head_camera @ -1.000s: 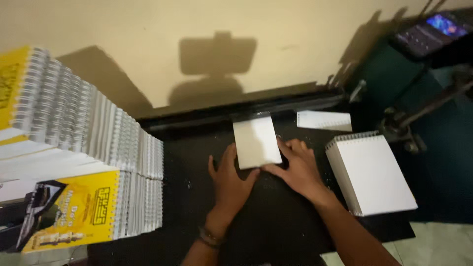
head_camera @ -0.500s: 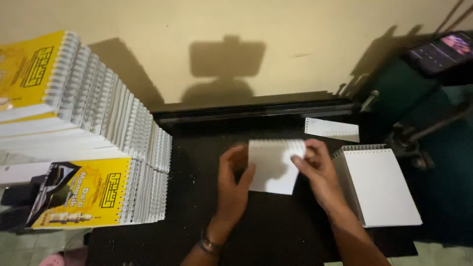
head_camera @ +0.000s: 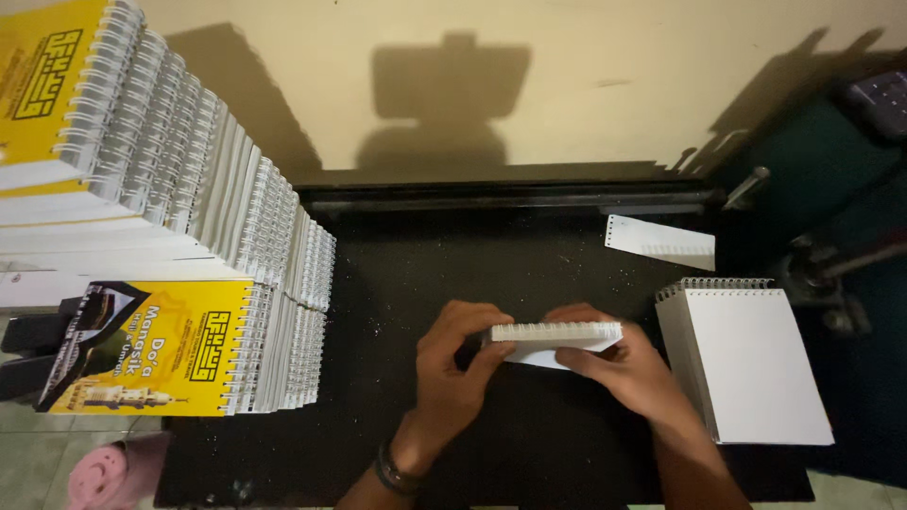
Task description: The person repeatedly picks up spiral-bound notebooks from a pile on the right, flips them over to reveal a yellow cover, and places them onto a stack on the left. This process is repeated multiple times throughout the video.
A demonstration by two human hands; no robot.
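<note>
Both hands were clamped on a small stack of white punched sheets (head_camera: 553, 340), held between them just above the black bench top (head_camera: 472, 255) near the middle of its front half. Her or his left hand (head_camera: 458, 364) gripped the stack's left end, thumb and fingers pinched around it, a dark bracelet (head_camera: 395, 472) on that wrist. On the other end, the right hand (head_camera: 619, 364) lay over and under the sheets, fingers closed on them. The stack was turned edge-on toward the camera, so its row of punched holes showed along the upper edge.

Just to the right of the right hand, a wire-bound white pad (head_camera: 751, 364) lay flat near the bench's right edge, its spiral at the far end. Beyond it, toward the back right corner, lay a loose white punched strip of paper (head_camera: 661, 243). A dark metal bar (head_camera: 510, 196) ran along the bench's back edge, against the cream wall.

Along the left edge, well apart from the hands, stood tall leaning piles of wire-bound booklets with yellow covers (head_camera: 142, 236), spirals facing right.
</note>
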